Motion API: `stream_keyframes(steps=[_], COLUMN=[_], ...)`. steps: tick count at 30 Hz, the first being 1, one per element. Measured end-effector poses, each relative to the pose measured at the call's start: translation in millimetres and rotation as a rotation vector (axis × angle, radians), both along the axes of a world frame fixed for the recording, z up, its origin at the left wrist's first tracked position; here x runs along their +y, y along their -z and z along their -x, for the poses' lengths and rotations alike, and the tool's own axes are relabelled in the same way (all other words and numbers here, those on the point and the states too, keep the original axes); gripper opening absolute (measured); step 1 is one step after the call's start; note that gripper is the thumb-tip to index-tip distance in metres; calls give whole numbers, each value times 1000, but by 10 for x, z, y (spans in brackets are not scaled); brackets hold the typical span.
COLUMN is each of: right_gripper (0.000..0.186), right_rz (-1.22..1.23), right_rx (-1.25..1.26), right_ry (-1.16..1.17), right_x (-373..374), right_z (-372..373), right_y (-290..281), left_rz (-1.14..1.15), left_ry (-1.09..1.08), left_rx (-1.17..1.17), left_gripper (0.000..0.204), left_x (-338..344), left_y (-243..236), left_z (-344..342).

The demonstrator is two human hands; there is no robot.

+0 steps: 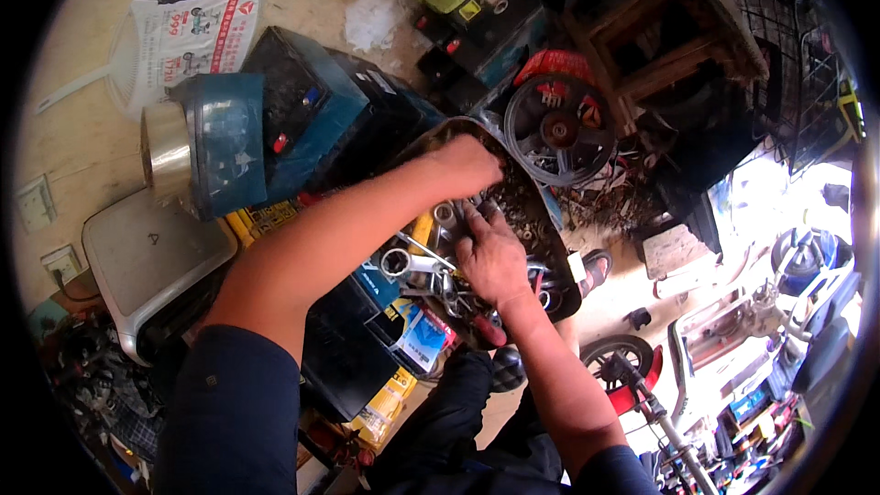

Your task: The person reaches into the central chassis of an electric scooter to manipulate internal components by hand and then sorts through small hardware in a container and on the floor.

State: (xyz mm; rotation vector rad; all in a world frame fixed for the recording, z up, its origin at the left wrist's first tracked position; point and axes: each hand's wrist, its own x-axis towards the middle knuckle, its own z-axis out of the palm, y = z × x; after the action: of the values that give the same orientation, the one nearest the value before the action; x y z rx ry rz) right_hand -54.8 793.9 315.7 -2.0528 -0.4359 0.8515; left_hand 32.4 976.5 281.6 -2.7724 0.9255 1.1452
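A dark metal tray (pixel 561 220) filled with tools and small hardware lies below both hands. At its far part, my left hand (pixel 469 165) is curled with fingers bent down; its fingertips and anything in them are hidden. Nearer and to the right, my right hand (pixel 493 252) reaches over the tools, fingers stretched and apart, touching the pile. Small loose nuts and bolts (pixel 522 211) lie right of the hands. A ring-ended wrench (pixel 396 262), a socket (pixel 445 214) and a red-handled tool (pixel 490 330) lie around the right hand.
A spoked wheel (pixel 559 130) leans beyond the tray, near a wooden stool (pixel 660 64). Left are blue-black batteries (pixel 312 101), a roll of clear tape (pixel 170 151), a grey case (pixel 156 247) and a hand fan (pixel 188 27). A scooter wheel (pixel 616 357) stands at right.
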Motion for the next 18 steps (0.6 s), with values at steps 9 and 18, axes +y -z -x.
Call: stream_keyframes(steps=[9,18], right_gripper=[58,58], right_rz=[27,13], right_rx=[-13,-10], right_ry=[19,20], right_x=[-41,-48], right_z=[5,16], right_y=[35,45], left_rz=[99,529], left_ry=[-411,-1055], left_rx=[-72,61], left_gripper=[35,33], left_x=[193,258], left_y=[-634,-696], left_z=[76,217])
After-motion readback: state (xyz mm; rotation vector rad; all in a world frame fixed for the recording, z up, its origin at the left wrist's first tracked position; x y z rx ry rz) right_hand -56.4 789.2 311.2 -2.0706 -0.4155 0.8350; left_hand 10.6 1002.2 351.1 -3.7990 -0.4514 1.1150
